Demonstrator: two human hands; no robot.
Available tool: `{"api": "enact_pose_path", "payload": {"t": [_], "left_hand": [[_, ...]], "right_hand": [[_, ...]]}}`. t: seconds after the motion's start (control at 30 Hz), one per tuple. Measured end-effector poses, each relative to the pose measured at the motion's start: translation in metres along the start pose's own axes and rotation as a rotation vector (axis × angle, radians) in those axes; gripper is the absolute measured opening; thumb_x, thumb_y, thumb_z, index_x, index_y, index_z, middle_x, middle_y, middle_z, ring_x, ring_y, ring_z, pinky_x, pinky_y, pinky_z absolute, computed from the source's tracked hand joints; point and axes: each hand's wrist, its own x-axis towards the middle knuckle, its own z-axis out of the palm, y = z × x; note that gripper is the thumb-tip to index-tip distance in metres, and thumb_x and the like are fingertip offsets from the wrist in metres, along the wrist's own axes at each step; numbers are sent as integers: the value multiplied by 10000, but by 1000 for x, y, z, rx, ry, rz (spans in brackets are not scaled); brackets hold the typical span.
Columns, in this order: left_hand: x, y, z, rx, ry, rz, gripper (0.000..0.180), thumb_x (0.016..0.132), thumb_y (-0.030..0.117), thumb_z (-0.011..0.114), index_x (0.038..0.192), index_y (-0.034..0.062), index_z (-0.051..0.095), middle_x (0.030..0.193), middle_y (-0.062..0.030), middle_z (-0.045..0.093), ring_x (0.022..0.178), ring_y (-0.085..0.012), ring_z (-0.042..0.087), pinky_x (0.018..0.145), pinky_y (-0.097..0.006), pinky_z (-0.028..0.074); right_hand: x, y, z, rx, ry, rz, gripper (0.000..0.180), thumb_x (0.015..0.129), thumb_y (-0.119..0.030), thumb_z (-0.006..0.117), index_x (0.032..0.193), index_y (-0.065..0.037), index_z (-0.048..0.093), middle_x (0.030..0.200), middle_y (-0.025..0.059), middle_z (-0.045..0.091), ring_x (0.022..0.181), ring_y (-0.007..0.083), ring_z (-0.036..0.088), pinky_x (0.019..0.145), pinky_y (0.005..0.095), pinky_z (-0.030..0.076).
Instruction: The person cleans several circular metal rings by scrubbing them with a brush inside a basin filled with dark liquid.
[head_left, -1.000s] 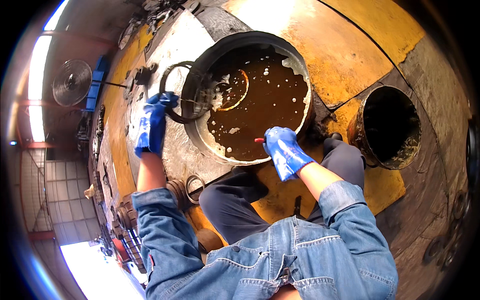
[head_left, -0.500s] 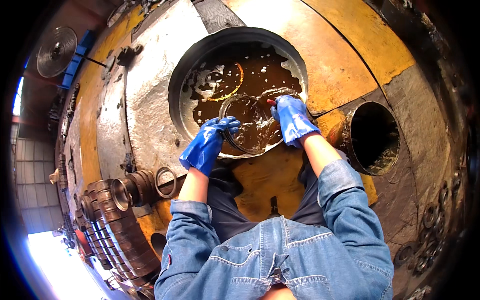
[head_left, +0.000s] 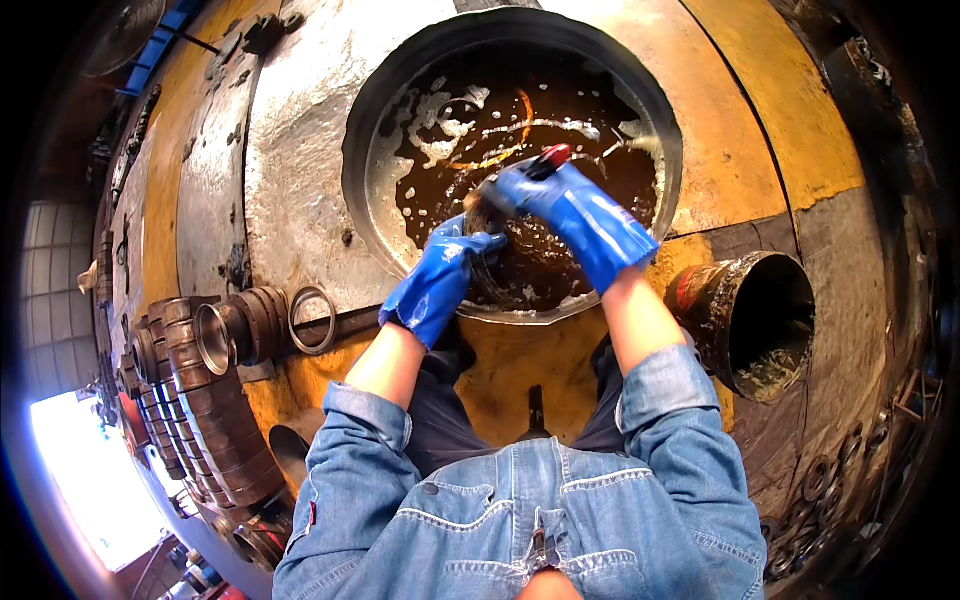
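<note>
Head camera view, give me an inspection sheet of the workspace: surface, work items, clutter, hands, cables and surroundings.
Surface: worn grey and yellow plates, stained.
Work items: round basin of foamy brown liquid; dark ring, blurred; red-ended tool, its far end blurred.
Clutter: stacked metal rings on the left; open-ended rusty cylinder right of the basin.
Hands: both in blue gloves; left hand holds the dark ring at the basin's near side, right hand grips the red-ended tool over the basin.
Cables: nothing seen.
Surroundings: pale panelled wall and bright opening at far left.
</note>
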Motion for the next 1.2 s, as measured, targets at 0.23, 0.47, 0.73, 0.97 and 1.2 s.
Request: {"api": "enact_pose_path", "payload": {"t": [0.23,0.47,0.73,0.97,1.2], "left_hand": [[-3,1,-5,-64,106,-50,493,977,106,681,1449,15,569,1284,-105,717,1097,-208,710,927,-340,556],[6,-7,-13,-106,61,-13,453,962,84,703,1402,21,611,1185,-65,735,1045,-189,719,871,-319,575],[0,4,-5,20,114,-6,500,933,22,745,1417,-2,619,1235,-96,743,1051,-169,723,865,-281,558],[1,2,-11,-99,88,-88,601,1071,419,580,1516,21,506,1304,-140,709,1085,-250,721,916,-355,580],[36,-1,-25,-547,180,-343,523,1109,479,495,1396,59,617,1279,-157,706,1104,-313,706,968,-481,592]], "right_hand": [[10,26,-18,-128,385,72,317,930,-293,700,1068,-8,696,891,72,672,788,142,585,715,321,492],[1,-9,25,-295,-31,-39,413,849,-395,681,989,-16,769,918,160,769,853,228,717,805,383,541],[19,44,-24,-275,420,182,438,896,-420,644,1076,-46,787,1034,178,787,1024,354,745,909,401,564],[11,26,-8,-465,439,-4,351,914,-362,701,1001,-28,763,899,139,777,818,217,738,801,383,556],[3,26,58,-499,-75,-167,354,928,-422,652,1148,-175,777,1099,137,770,1037,360,730,951,415,583]]}}
